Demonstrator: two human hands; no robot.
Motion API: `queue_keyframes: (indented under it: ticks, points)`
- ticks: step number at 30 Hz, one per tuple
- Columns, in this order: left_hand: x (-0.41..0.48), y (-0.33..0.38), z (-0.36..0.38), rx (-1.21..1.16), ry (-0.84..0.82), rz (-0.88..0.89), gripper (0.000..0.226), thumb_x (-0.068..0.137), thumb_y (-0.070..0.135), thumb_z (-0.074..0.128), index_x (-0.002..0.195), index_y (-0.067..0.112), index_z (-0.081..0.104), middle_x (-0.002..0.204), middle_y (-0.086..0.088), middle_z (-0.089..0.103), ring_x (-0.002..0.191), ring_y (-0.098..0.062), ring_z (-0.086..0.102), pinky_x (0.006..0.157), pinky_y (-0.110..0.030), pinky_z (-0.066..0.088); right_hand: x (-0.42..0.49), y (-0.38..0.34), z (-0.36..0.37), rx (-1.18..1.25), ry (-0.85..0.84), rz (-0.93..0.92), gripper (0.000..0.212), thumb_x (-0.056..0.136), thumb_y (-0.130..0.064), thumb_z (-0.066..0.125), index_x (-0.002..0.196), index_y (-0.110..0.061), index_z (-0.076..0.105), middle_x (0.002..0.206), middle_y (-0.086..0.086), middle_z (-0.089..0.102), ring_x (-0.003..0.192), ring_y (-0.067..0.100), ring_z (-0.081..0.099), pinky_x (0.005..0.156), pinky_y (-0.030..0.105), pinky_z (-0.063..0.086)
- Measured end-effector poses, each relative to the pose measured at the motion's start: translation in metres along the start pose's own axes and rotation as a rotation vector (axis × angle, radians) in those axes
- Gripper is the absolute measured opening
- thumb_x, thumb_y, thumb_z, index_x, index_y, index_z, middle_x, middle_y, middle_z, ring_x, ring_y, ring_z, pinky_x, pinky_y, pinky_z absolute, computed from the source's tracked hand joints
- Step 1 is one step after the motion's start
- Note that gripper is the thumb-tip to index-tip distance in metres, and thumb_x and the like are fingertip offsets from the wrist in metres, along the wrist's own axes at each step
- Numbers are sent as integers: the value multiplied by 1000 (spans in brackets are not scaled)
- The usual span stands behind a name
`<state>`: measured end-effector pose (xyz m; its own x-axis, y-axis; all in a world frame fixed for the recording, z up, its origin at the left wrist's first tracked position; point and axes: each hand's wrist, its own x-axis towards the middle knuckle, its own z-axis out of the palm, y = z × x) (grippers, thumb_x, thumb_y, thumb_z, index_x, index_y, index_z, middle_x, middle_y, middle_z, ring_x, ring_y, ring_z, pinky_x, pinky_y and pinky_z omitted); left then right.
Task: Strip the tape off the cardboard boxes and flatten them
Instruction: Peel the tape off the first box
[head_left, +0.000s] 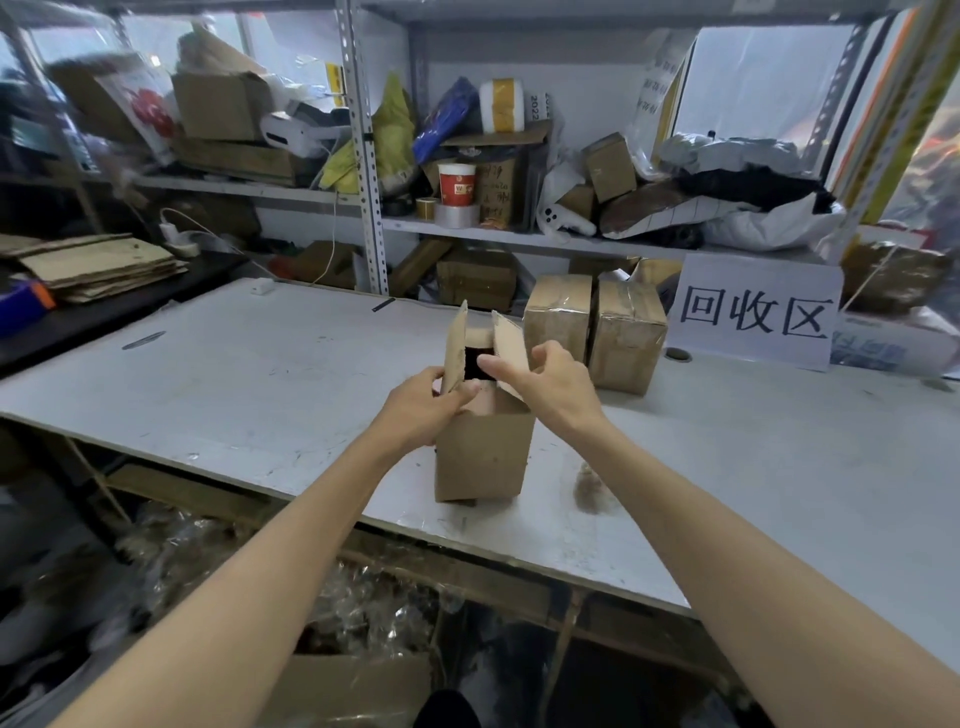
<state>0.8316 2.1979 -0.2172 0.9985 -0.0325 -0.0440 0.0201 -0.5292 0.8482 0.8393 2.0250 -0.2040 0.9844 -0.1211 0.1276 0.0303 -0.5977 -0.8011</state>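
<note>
A small brown cardboard box (483, 457) stands upright near the front edge of the white table (234, 379), its top flaps raised. My left hand (426, 405) grips the left flap and the box's upper left corner. My right hand (545, 379) pinches the right flap with thumb and fingers. The inside of the box looks dark. Two taped cardboard boxes (558, 314) (626, 338) stand side by side behind it, shiny tape across their tops.
A white sign with black characters (753, 317) leans at the back right. A crumpled tape wad (592, 488) lies right of the box. Flattened cardboard (98, 270) is stacked at far left. Cluttered metal shelves (467, 156) fill the back; plastic waste (363, 597) lies below the table.
</note>
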Motion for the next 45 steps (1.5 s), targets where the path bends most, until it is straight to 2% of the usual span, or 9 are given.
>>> queue_keyframes:
  ticks: [7,10,14,18,22,27,32,38,45]
  points:
    - [-15,22,-13,168,14,-93,54,100,45,48,150,28,38,129,-9,60,77,-25,73,73,-38,62,1,-4,-10,27,79,96,51,67,-41,74,94,0,62,94,14,65,73,28,67,54,44,60]
    - [-17,31,-10,187,44,-61,51,100,45,47,148,29,41,128,-8,61,83,-26,72,77,-41,61,-7,-15,-13,-73,62,118,72,53,-65,74,89,-3,62,84,7,64,76,26,67,61,43,60]
    - [-14,36,-13,81,185,-21,50,101,45,45,145,22,46,133,-9,57,110,-30,61,91,-47,56,-7,-17,-17,190,81,92,40,74,-22,69,108,-4,57,94,7,60,89,27,63,71,44,60]
    - [-8,40,-18,-264,414,-53,43,102,43,41,132,14,55,110,-1,58,100,-22,52,94,-46,52,-18,-20,-22,367,-141,0,49,78,2,66,118,-13,41,108,11,56,90,26,64,64,32,61]
    - [-13,45,-18,-286,458,40,42,101,40,45,132,14,57,106,3,56,99,-19,50,93,-40,45,-24,-13,-25,454,-197,38,73,69,-12,85,122,-14,36,115,12,53,89,22,65,60,25,58]
    - [-20,46,-28,-226,455,206,33,101,32,48,127,16,61,113,0,61,103,-18,52,83,-28,39,-15,-11,-53,231,418,-91,101,58,-50,86,134,-11,32,130,8,42,115,21,46,95,36,47]
    - [-24,47,-25,-115,401,370,26,97,27,58,118,15,68,116,-2,59,107,-16,52,71,-6,36,-8,-6,-74,-6,124,-33,69,61,-38,86,114,-14,50,107,4,60,96,21,58,80,37,55]
    - [-26,55,-7,-145,336,279,71,62,30,92,121,21,53,124,-9,47,111,-24,52,93,-31,55,-13,9,-65,-52,303,-42,54,60,-31,87,103,-9,62,92,5,67,87,23,63,72,36,57]
    - [-20,65,-18,-291,199,203,69,80,2,72,140,16,42,138,-10,49,124,-28,48,92,-35,52,-8,26,-82,196,174,-101,43,78,11,56,114,-13,59,93,5,63,97,27,61,65,22,50]
